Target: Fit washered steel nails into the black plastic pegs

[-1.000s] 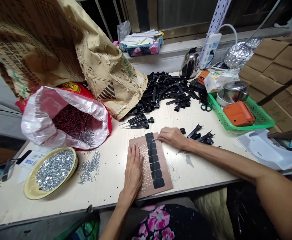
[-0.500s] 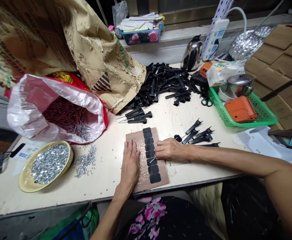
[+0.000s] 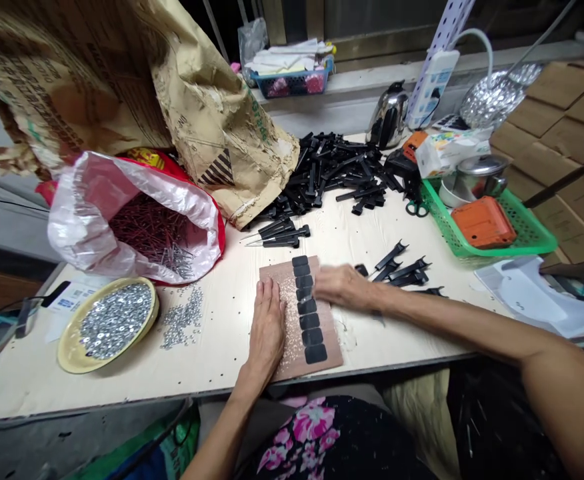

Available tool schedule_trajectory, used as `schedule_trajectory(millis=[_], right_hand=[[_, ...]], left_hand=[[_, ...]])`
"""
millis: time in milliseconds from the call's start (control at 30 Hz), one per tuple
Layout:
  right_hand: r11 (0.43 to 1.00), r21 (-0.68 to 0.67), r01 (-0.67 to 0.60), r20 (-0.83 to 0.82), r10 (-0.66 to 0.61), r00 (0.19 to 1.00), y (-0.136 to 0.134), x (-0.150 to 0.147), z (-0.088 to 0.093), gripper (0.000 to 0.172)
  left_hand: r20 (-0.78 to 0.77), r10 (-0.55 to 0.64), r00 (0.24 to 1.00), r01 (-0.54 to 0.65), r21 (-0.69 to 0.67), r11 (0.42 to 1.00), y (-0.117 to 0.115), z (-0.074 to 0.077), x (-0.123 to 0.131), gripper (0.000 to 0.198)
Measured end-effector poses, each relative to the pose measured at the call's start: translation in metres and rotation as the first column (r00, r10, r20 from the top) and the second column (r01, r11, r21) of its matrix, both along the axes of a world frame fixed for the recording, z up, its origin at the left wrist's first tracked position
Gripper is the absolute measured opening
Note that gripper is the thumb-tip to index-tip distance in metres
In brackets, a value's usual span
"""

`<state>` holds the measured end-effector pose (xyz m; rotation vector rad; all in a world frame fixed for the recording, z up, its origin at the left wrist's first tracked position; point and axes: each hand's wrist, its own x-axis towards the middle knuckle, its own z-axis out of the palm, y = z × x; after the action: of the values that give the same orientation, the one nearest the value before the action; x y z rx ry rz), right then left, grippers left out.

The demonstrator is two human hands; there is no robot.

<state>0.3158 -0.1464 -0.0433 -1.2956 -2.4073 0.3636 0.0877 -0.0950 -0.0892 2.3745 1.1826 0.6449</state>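
Observation:
My left hand [image 3: 267, 327] lies flat on a thin brown board [image 3: 333, 347] with pale specks, fingers stretched out. A column of black rounded pads [image 3: 311, 320] runs down the board beside it. Over the upper pads is my right hand [image 3: 342, 285], slightly blurred. Its fingers are bent together as in a pinch; what sits between them is hidden. A small shiny streak shows on a pad by its fingertips. Right of that hand lie several black plastic pieces with forked ends [image 3: 405, 270]. Beyond the board are black pieces with metal spikes [image 3: 279, 233].
Silver washers fill a yellow bowl [image 3: 65, 343], with loose washers [image 3: 182, 319] beside it. An open bag [image 3: 79, 213] holds reddish nails. Behind are a heap of black parts [image 3: 332, 163] and a paper sack [image 3: 212, 113]. A green basket [image 3: 532, 243] stands right.
My right hand has moved up the column of pads, away from me. My left hand stays flat on the board. The whole view has shifted slightly.

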Motion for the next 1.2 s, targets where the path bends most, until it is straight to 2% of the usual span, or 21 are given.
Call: schedule_trajectory(millis=[67,133,233,333,400,467,533,633,700,800,867,967,1067,1200], right_hand=[[0.993,-0.009,-0.114,0.04,0.114,0.993,-0.005,0.001,0.006,0.033],[0.991,-0.026,-0.132,0.085,0.133,0.987,-0.009,0.012,0.013,0.03],[0.995,-0.089,0.045,0.145,-0.032,0.989,-0.011,0.043,0.026,0.024],[0.978,-0.156,0.138,0.244,-0.097,0.965,-0.003,0.068,0.041,0.015],[0.977,-0.134,0.163,0.281,-0.12,0.952,0.011,0.067,0.05,0.009],[0.981,-0.052,0.186,0.263,-0.166,0.95,0.035,0.049,0.053,0.013],[0.977,0.03,0.212,0.214,-0.214,0.953,0.067,0.019,0.047,0.019],[0.955,0.118,0.271,0.208,-0.29,0.934,0.118,-0.034,0.026,0.019],[0.939,0.15,0.31,0.269,-0.34,0.901,0.147,-0.06,0.01,0.02],[0.939,0.137,0.316,0.377,-0.345,0.86,0.173,-0.079,-0.009,0.023],[0.949,0.116,0.293,0.423,-0.315,0.85,0.179,-0.08,-0.017,0.023],[0.959,0.11,0.261,0.458,-0.282,0.843,0.177,-0.079,-0.022,0.027],[0.954,0.095,0.284,0.476,-0.294,0.829,0.171,-0.079,-0.024,0.026],[0.952,0.079,0.297,0.478,-0.298,0.827,0.165,-0.079,-0.021,0.025]], left_hand=[[-0.001,0.003,1.0,-0.003,0.003,1.0,0.0,-0.002,-0.001,0.05],[0.0,0.016,1.0,-0.016,0.009,1.0,0.001,-0.004,-0.002,0.05],[0.006,0.039,0.999,-0.039,0.004,0.999,0.001,-0.008,-0.004,0.05],[0.007,0.06,0.998,-0.06,-0.015,0.998,0.0,-0.012,-0.004,0.05],[-0.001,0.07,0.998,-0.07,-0.021,0.997,-0.001,-0.013,-0.003,0.049],[-0.002,0.072,0.997,-0.072,-0.018,0.997,-0.004,-0.011,0.0,0.047],[0.009,0.064,0.998,-0.064,-0.003,0.998,-0.008,-0.004,0.001,0.046],[0.041,0.096,0.995,-0.098,0.035,0.995,-0.011,0.014,-0.007,0.04],[0.061,0.224,0.973,-0.229,0.078,0.97,-0.007,0.026,-0.025,0.035],[-0.003,0.456,0.89,-0.447,0.199,0.872,0.011,0.037,-0.067,0.03],[-0.067,0.561,0.825,-0.524,0.279,0.805,0.026,0.037,-0.096,0.028],[-0.154,0.618,0.771,-0.548,0.333,0.767,0.043,0.031,-0.126,0.026],[-0.22,0.608,0.763,-0.52,0.35,0.779,0.052,0.026,-0.132,0.025],[-0.313,0.594,0.742,-0.492,0.349,0.798,0.056,0.027,-0.124,0.022]])
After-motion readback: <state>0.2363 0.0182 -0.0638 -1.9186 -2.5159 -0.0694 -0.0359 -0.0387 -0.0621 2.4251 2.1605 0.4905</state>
